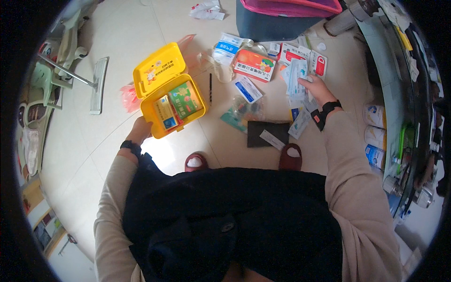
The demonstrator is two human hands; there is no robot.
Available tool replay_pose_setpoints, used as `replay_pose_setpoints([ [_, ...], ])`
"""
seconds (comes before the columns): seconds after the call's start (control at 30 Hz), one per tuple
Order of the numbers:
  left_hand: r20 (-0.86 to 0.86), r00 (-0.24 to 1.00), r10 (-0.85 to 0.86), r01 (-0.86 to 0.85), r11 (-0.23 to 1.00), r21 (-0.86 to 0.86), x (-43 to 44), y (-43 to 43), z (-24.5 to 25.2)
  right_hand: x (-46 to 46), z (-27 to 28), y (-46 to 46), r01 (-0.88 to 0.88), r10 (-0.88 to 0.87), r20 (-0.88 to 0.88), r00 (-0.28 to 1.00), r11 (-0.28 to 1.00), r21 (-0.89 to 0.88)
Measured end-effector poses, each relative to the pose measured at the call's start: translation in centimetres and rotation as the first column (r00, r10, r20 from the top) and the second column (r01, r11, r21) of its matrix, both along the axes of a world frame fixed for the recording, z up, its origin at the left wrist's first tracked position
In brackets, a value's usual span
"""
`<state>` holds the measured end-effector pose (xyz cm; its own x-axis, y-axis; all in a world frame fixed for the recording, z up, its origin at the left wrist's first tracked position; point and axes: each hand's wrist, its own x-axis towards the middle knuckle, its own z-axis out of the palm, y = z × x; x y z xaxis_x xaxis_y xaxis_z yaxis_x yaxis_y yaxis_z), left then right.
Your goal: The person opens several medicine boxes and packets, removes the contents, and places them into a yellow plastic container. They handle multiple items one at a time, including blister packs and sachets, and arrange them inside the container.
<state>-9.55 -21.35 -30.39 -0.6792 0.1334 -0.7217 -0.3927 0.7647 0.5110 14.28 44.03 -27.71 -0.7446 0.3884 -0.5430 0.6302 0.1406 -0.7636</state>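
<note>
My left hand point(141, 129) grips the near left side of a yellow plastic box point(160, 132) whose lid point(159, 68) is swung back. Inside lie a green medicine box point(184, 100) and a smaller cream and blue box point(165, 112). My right hand point(315, 88) is closed on several flat white and blue packets point(297, 78), over the floor at the right. Behind them lie red and white medicine boxes point(295, 53). An orange medicine box point(255, 65), a blue and white packet point(226, 48) and a blue and white box point(248, 89) are spread between my hands.
A dark flat pouch point(259, 128) and a white packet point(300, 122) lie before my slippers. A dark bin point(278, 29) with a pink liner stands at the top. A flat mop point(99, 86) is at the left. Cans point(374, 115) line a glass-topped stand point(378, 46) at the right.
</note>
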Motion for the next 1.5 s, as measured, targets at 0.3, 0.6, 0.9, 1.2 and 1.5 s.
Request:
replay_pose_setpoints([
  [0.3, -0.219, 0.905, -0.365, 0.263, 0.884, -0.386, -3.4, 3.6, 10.8, -5.0, 1.6, -9.2, 0.213, -0.259, -0.056, 0.964, 0.882, -0.42],
  [0.6, 0.15, 0.956, -0.252, 0.022, 0.572, 0.82, 4.3, 15.3, 14.6, -12.2, 7.9, -26.6, -0.128, 0.019, -0.253, 0.967, 0.898, -0.422],
  [0.9, 0.44, 0.896, 0.052, -0.425, 0.385, 0.819, 3.5, 14.2, 14.8, -14.0, 12.9, -30.5, -0.145, 0.032, -0.403, 0.914, 0.956, -0.254],
  [1.2, 0.394, 0.907, 0.146, -0.417, 0.434, 0.799, 3.2, 12.6, 14.9, -15.2, 11.2, -30.1, 0.024, -0.203, -0.425, 0.882, 0.92, -0.39],
  [1.5, 0.351, 0.905, 0.24, -0.424, 0.438, 0.793, 2.5, 12.1, 14.3, -14.5, 12.9, -30.6, -0.033, -0.069, -0.53, 0.845, 0.983, -0.181],
])
